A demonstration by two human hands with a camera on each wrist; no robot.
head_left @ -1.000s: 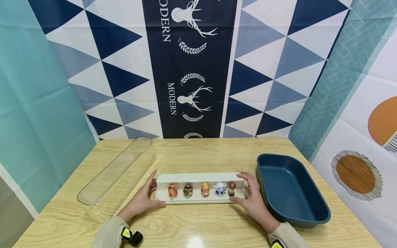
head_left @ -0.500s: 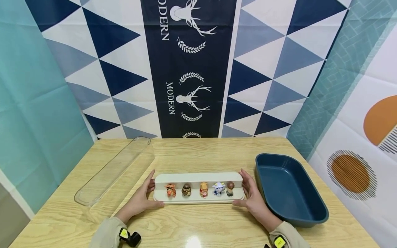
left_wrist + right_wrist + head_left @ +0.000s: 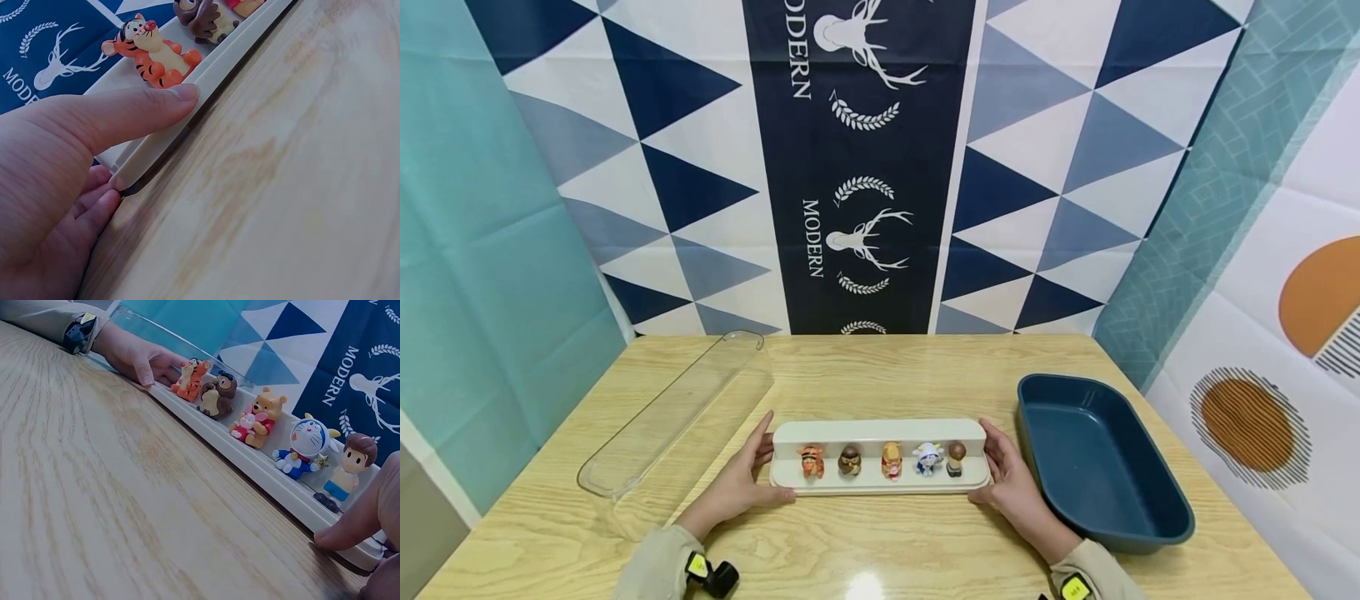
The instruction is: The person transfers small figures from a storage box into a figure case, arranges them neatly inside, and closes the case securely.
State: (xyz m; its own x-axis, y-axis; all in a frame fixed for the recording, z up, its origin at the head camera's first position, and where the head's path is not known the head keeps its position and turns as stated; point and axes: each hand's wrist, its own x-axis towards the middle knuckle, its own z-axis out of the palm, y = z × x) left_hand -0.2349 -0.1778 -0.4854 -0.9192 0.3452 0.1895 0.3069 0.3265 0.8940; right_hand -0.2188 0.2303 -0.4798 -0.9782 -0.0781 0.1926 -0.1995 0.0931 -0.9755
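Observation:
A white display stand [image 3: 868,482] with a raised back step lies lengthwise on the table between both hands. Along it sit small figurines: an orange tiger [image 3: 812,461], a brown owl [image 3: 850,460], a yellow bear [image 3: 891,461] holding a pink piglet [image 3: 248,425], a white-and-blue cat [image 3: 307,440] and a boy [image 3: 350,464] in blue shorts. My left hand [image 3: 739,482] grips the left end, thumb along the front edge, other fingers at the end. At the right end my right hand [image 3: 1013,482] holds the stand, thumb at the front corner; its other fingers are partly hidden.
A long clear plastic cover [image 3: 673,425] lies slanted on the left of the table. On the right stands a deep dark-blue basin [image 3: 1097,450], close to my right hand. Patterned curtains [image 3: 865,167] hang behind the table.
My right thumb has slid off the stand's top, beside the boy figurine, to its front right corner. The right fingers have shifted outward round the end. The left hand keeps its grip.

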